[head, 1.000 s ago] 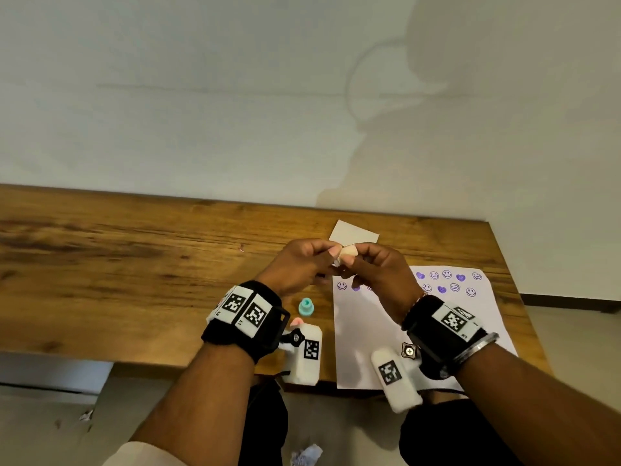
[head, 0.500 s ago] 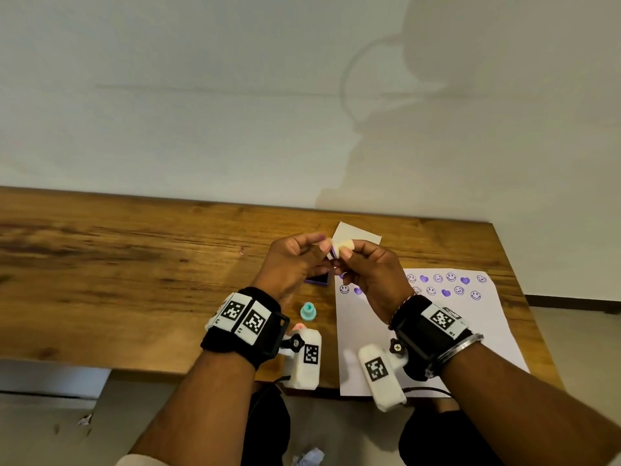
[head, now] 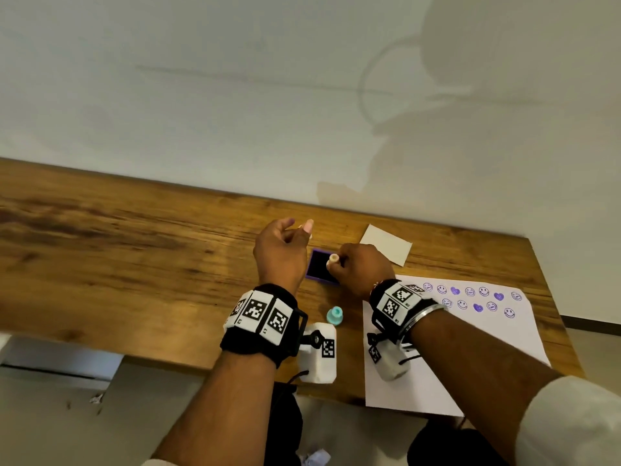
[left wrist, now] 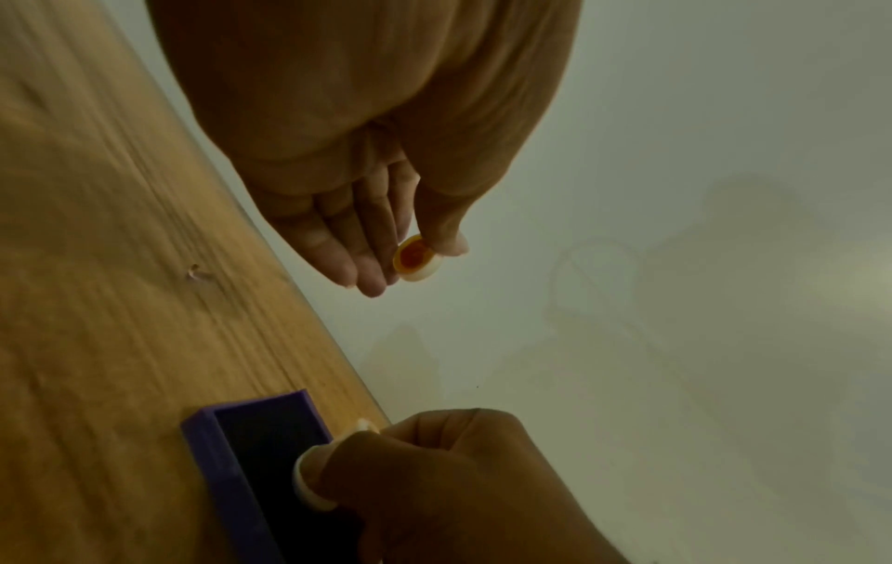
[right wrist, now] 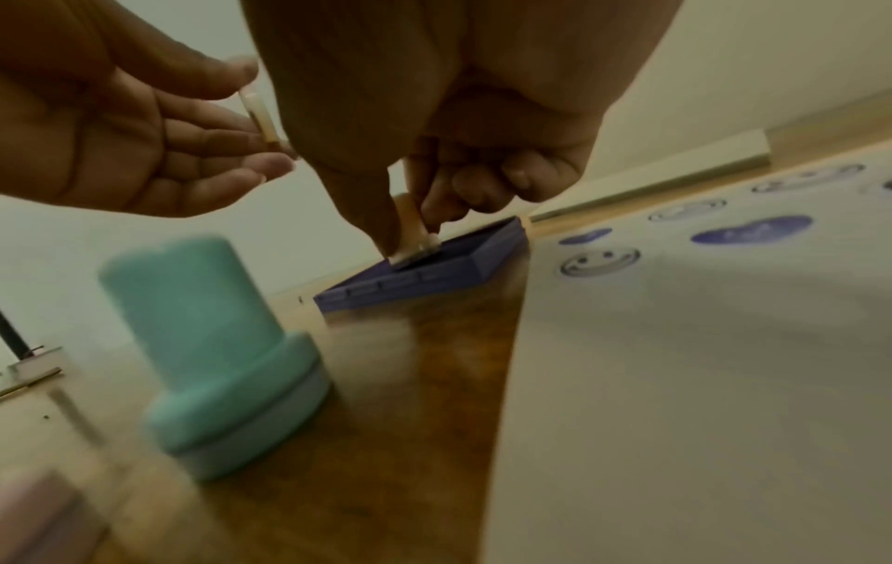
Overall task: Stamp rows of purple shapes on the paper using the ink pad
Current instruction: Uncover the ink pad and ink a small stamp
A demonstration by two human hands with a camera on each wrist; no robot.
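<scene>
My right hand (head: 337,264) pinches a small cream stamp (head: 332,257) and holds its face down on the dark pad of the purple ink pad (head: 317,269). The right wrist view shows the stamp (right wrist: 416,236) touching the ink pad (right wrist: 434,274). My left hand (head: 302,230) hovers just left of the pad and pinches the stamp's round cap (left wrist: 417,260) between thumb and forefinger. The white paper (head: 470,344) lies to the right, with two rows of purple smileys and hearts near its far edge.
A teal stamp (head: 334,315) stands upright on the wooden table (head: 134,264), near the paper's left edge. A cream card (head: 386,247) lies behind the ink pad. A wall runs along the table's far edge.
Both hands were together above the table on the stamp. Now they have parted: the left moved left with the cap, and the right lowered the stamp onto the ink pad.
</scene>
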